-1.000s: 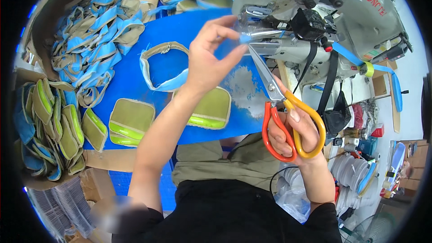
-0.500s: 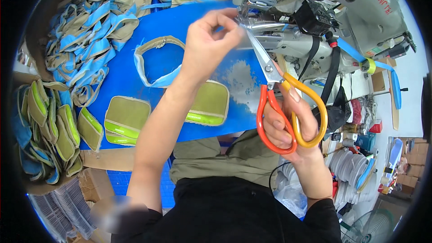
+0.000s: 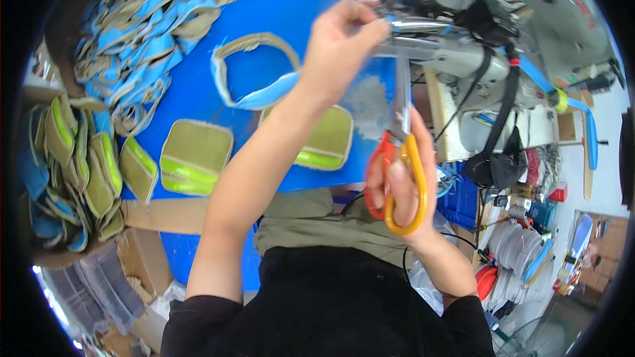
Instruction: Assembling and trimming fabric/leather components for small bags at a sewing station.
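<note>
My left hand point(image 3: 344, 43) is raised to the sewing machine point(image 3: 456, 59), thumb and fingers pinched together close to its needle area. Whatever may be between those fingertips is hidden. In my right hand point(image 3: 422, 188) is a pair of scissors point(image 3: 403, 102) with one red and one yellow handle. Their blades look nearly closed and point up toward the machine, just right of my left hand. Behind my left forearm lies a blue and khaki fabric loop point(image 3: 225, 82). Two khaki pouch pieces with lime strips, a left one point(image 3: 198, 142) and a right one point(image 3: 332, 133), lie flat.
A blue tabletop point(image 3: 188, 95) carries the pieces. At far left, a heap of blue and khaki strips point(image 3: 142, 33) fills a box, with stacked khaki and lime pieces point(image 3: 92, 172) nearer. A blue strap point(image 3: 536, 78) hangs at the right, above white reels point(image 3: 519, 244).
The scissors have turned from leaning left to nearly upright, and their handles have come closer together. My left hand stays pinched by the machine. The whole view has shifted.
</note>
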Motion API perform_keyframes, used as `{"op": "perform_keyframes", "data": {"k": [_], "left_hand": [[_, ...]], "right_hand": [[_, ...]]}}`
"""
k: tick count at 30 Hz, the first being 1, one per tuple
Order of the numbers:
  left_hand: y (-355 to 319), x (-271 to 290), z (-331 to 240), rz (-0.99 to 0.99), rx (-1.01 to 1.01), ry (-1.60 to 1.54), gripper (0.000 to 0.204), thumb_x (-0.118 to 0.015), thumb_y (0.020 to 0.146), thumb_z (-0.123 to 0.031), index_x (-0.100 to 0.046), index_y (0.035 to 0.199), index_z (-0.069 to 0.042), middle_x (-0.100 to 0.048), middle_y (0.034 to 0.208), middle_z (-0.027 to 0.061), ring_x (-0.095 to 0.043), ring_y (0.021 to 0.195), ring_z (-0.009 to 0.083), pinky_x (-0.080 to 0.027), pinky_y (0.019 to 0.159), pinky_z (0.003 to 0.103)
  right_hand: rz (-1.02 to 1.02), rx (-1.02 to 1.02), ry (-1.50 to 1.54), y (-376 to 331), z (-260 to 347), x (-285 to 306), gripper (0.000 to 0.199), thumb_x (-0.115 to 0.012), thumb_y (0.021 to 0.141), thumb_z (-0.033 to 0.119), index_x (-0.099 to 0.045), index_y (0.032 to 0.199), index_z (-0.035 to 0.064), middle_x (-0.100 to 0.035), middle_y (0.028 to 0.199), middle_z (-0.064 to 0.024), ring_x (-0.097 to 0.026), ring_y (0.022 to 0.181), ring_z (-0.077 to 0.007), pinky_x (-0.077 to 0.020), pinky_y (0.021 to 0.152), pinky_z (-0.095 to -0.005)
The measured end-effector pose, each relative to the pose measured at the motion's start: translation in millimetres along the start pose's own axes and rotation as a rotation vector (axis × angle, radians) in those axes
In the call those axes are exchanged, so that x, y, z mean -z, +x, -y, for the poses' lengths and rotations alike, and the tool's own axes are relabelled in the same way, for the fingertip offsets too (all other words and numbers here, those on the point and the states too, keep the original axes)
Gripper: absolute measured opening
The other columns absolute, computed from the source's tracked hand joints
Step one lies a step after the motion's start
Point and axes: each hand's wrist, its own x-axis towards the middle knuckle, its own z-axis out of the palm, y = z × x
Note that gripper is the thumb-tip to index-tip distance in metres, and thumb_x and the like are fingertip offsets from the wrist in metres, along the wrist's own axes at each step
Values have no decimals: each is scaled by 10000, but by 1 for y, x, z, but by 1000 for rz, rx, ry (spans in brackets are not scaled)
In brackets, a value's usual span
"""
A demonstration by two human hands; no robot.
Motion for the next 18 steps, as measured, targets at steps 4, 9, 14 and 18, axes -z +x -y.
{"op": "perform_keyframes", "data": {"k": [4, 9, 14, 18], "left_hand": [[-16, 34, 12, -27, -128, 89, 137, -746, 963, -140, -697, 1046, -43, -663, 1286, 89, -591, 1107, 120, -470, 975, 286], [-61, 160, -37, -230, -61, 929, 280, -621, 978, -10, -694, 1244, -55, -650, 1383, 108, -631, 1243, 212, -506, 1042, 341], [-116, 218, -68, 92, 33, 1550, 559, -586, 791, 73, -668, 1300, -142, -511, 1521, 160, -499, 1394, 400, -472, 1116, 437], [-111, 221, -53, 405, -25, 1840, 409, -765, 818, -72, -687, 1211, -155, -458, 1570, 177, -402, 1480, 408, -300, 1236, 567]], "right_hand": [[-87, -119, -455, 12, -58, 50, 529, -735, 967, 102, -401, 1371, 36, -626, 754, -4, -542, 621, -66, -425, 583, -244], [-92, -71, -884, 38, -103, 94, 419, -765, 908, 97, -532, 1244, 6, -725, 902, -183, -725, 774, -318, -570, 711, -383], [-45, 145, -1082, 46, -94, 91, 405, -750, 896, 91, -634, 1277, 19, -596, 1284, -216, -655, 1114, -386, -540, 941, -431], [-38, 408, -1015, 65, -96, 65, 337, -742, 889, 85, -677, 1213, 18, -622, 1278, -183, -624, 1190, -361, -520, 993, -419]]}}
